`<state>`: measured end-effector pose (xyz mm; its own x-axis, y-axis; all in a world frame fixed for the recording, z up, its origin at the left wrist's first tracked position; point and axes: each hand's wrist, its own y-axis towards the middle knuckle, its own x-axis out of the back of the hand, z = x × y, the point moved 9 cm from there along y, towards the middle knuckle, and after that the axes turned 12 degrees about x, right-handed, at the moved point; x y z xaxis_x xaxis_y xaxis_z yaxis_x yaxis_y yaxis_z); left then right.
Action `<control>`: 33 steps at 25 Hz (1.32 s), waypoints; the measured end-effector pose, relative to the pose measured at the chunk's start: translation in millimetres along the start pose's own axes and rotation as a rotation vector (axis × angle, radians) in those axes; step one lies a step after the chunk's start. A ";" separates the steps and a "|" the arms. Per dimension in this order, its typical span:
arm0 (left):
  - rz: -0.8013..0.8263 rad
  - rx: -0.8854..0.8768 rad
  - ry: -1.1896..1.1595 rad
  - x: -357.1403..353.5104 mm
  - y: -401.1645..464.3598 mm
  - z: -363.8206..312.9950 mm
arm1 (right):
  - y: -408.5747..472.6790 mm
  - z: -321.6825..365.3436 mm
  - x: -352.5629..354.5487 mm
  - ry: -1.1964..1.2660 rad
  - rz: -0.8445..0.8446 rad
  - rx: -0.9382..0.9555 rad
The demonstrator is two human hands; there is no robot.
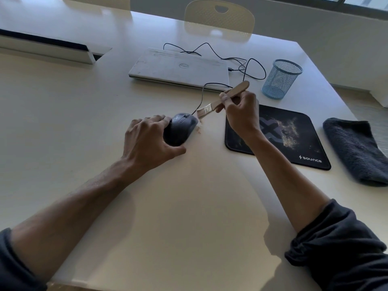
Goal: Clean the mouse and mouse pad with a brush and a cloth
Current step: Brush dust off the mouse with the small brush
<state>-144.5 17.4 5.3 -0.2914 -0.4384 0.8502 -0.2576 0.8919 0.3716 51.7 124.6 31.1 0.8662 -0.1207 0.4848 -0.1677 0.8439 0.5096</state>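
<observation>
A black wired mouse (pixel 181 128) lies on the white table, left of the mouse pad. My left hand (pixel 147 139) grips its left side and rear. My right hand (pixel 241 111) holds the wooden handle of a small flat brush (pixel 222 99). The bristles hang just beyond the mouse's front right corner, close to its cable. Tan crumbs (pixel 198 129) lie on the table beside the mouse. The black mouse pad (pixel 294 141) has tan dust scattered across its middle. A folded dark grey cloth (pixel 354 150) lies right of the pad.
A shut white laptop (pixel 178 68) sits behind the mouse with a black cable looping to its right. A blue mesh pen cup (pixel 280 78) stands at the back right. A cream chair (pixel 219 16) faces the far edge. The table's right edge runs just past the cloth.
</observation>
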 end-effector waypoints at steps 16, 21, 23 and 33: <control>-0.009 0.010 0.028 -1.9 -1.9 0.1 | -26.4 2.9 20.2 0.012 -0.019 0.010; -0.012 0.014 0.029 -3.9 -2.0 0.8 | -32.5 10.0 29.5 0.084 -0.050 -0.002; -0.017 0.018 0.034 -4.6 -1.8 1.4 | -33.5 18.8 21.5 0.125 -0.018 0.029; -0.026 -0.006 0.040 -6.3 -3.4 0.6 | -39.6 39.3 5.4 -0.070 0.072 0.185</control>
<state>-142.3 17.1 -1.5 -0.2474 -0.4567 0.8545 -0.2589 0.8810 0.3959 44.5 70.0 41.4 0.8153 -0.1053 0.5694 -0.3170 0.7417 0.5910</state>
